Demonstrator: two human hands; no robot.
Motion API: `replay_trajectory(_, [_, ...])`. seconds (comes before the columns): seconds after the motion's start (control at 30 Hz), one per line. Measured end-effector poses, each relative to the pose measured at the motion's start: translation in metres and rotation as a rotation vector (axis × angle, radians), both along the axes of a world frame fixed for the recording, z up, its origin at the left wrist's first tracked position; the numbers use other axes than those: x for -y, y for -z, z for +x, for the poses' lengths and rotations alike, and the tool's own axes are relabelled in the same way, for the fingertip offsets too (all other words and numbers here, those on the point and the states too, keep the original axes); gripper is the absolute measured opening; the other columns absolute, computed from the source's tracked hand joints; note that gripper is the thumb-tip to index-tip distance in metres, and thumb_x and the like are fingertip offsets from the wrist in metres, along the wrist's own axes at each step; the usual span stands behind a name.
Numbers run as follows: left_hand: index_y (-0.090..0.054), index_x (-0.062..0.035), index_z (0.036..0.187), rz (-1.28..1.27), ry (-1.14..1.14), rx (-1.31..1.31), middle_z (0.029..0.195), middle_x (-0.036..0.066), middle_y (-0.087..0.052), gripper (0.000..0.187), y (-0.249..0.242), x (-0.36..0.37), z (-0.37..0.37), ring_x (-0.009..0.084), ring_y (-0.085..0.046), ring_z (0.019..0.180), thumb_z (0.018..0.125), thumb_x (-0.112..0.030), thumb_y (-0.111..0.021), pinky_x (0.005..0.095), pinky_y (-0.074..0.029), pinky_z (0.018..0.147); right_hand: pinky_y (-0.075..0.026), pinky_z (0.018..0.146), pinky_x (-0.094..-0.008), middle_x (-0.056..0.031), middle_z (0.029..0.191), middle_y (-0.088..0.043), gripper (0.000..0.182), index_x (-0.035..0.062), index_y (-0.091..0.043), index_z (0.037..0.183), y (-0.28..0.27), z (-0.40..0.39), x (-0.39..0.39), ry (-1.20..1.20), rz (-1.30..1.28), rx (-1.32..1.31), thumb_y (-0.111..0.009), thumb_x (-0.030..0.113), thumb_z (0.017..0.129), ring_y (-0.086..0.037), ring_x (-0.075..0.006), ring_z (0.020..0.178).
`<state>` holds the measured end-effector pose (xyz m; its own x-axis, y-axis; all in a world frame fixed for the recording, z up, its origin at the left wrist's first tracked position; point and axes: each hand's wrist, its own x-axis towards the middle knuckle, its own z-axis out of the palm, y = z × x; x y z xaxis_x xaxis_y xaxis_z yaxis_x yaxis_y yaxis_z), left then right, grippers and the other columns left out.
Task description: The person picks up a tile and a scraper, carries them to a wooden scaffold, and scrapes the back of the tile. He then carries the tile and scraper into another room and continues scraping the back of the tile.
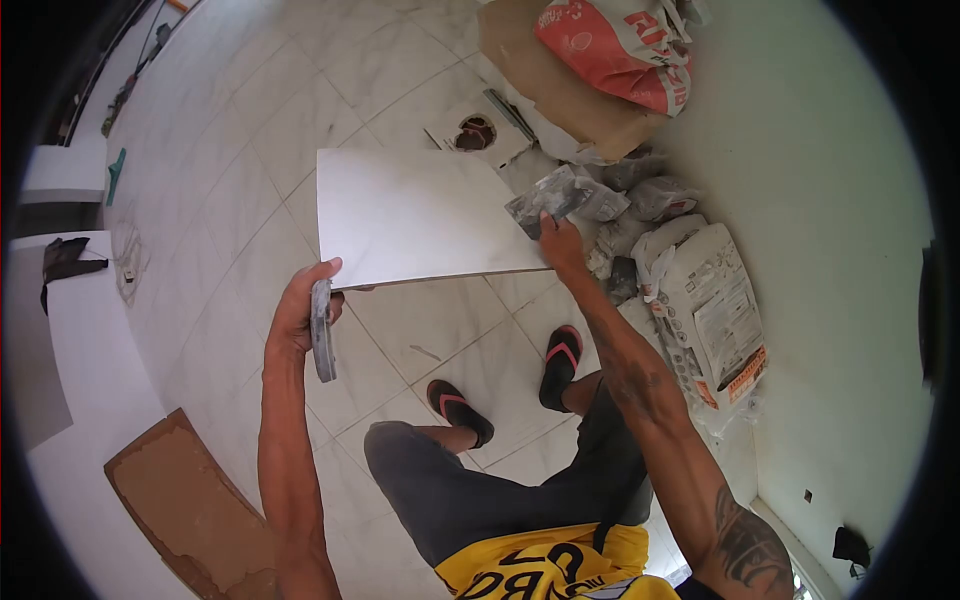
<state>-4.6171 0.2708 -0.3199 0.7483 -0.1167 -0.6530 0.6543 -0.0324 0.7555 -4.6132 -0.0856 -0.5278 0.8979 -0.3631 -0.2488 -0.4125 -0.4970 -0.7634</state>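
Note:
A white rectangular panel (420, 215) is held up in front of me, above the tiled floor. My left hand (305, 305) grips its near left corner, with the thumb on top, and also holds a grey, curved tool handle (322, 332) pointing down. At the panel's right edge, my right hand (562, 243) is closed on a flat grey plate (548, 198), smeared with whitish material. Whether that hand also touches the panel cannot be made out.
Crumpled plastic bags (665, 198) and a white sack (712, 315) lie along the right wall. Beyond are a red and white sack (630, 50) and a tile with a hole (500, 150). A brown board (190, 505) lies at the lower left.

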Motion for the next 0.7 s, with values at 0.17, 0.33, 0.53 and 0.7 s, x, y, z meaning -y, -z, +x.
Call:
replay_trajectory(0.17, [-0.057,-0.0034,0.085,0.08,0.036,0.095,0.076,0.019,-0.068,0.03,0.057,0.008,0.061,0.0063,-0.04,0.038,0.083,-0.033,-0.063,0.0214,-0.031,0.037,-0.044,0.08,-0.0472,-0.031,0.087,-0.063,0.054,-0.0085,-0.062,0.086,0.084,0.033,-0.018,0.096,0.034,0.048,-0.047,0.043,0.093,-0.06,-0.0461,0.089])
replay_trajectory(0.33, [-0.057,-0.0023,0.089,0.1,0.073,0.195,0.075,0.018,-0.068,0.031,0.1,0.007,0.085,0.0043,-0.038,0.035,0.082,-0.032,-0.063,0.0181,-0.03,0.032,-0.044,0.086,-0.0468,-0.0327,0.096,-0.062,0.054,-0.0086,-0.062,0.093,0.117,0.053,-0.029,0.084,0.103,0.04,-0.044,0.042,0.094,-0.058,-0.0467,0.096])
replay_trajectory(0.53, [-0.054,-0.0027,0.095,0.089,0.005,0.223,0.081,0.026,-0.068,0.026,0.118,0.003,0.094,0.0063,-0.038,0.034,0.084,-0.026,-0.059,0.0214,-0.029,0.034,-0.043,0.092,-0.0466,-0.0346,0.11,-0.059,0.057,-0.0137,-0.059,0.104,0.137,0.073,-0.032,0.144,0.139,-0.049,-0.043,0.04,0.094,-0.056,-0.0465,0.107])
replay_trajectory(0.7, [-0.054,0.0027,0.108,0.098,0.006,0.17,0.081,0.027,-0.068,0.038,0.108,-0.015,0.069,0.0062,-0.039,0.033,0.084,-0.027,-0.059,0.0221,-0.029,0.034,-0.034,0.106,-0.0388,-0.0328,0.134,-0.046,0.066,-0.0141,-0.043,0.131,0.142,0.045,-0.046,0.161,0.292,-0.265,-0.047,0.04,0.094,-0.044,-0.0367,0.13])
